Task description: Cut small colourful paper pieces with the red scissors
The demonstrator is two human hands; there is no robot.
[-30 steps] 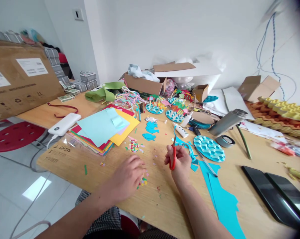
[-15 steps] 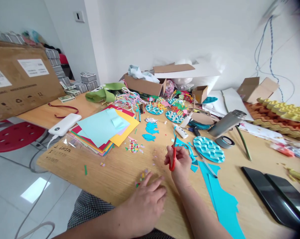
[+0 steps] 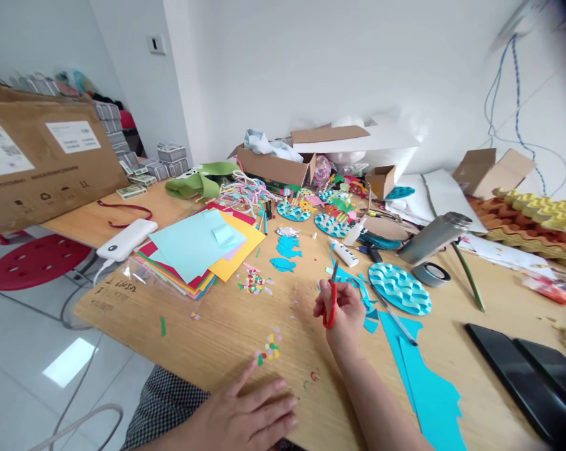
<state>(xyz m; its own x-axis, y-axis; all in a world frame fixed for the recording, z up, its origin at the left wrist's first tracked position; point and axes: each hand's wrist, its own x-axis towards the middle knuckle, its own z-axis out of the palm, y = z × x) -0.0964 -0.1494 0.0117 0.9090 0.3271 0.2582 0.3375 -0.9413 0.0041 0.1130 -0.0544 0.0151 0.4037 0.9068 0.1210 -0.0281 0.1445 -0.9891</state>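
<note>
My right hand (image 3: 346, 316) is closed around the red handles of a pair of scissors (image 3: 330, 304), whose blades point up and away from me. Palm down at the table's near edge lies my left hand (image 3: 257, 404), fingers spread, holding nothing. Just beyond its fingertips is a small heap of coloured paper bits (image 3: 269, 347). Another patch of confetti-like bits (image 3: 254, 282) lies farther off. Blue paper fish (image 3: 283, 264) rest behind that patch. Right of my right forearm is a sheet of cut blue paper (image 3: 421, 376), with blue scraps (image 3: 368, 307) near the hand.
A stack of coloured paper (image 3: 193, 250) and a white power bank (image 3: 128, 239) lie left. To the right are a wavy blue oval (image 3: 399, 288), a pen (image 3: 400, 322), a roll of tape (image 3: 432, 274), a steel flask (image 3: 435, 237) and black phones (image 3: 508, 376). Glue bottles (image 3: 345, 252) stand mid-table.
My left hand has drawn back toward the table's near edge, uncovering the paper bits and some small curled scraps. My right hand keeps holding the scissors. The view has shifted slightly.
</note>
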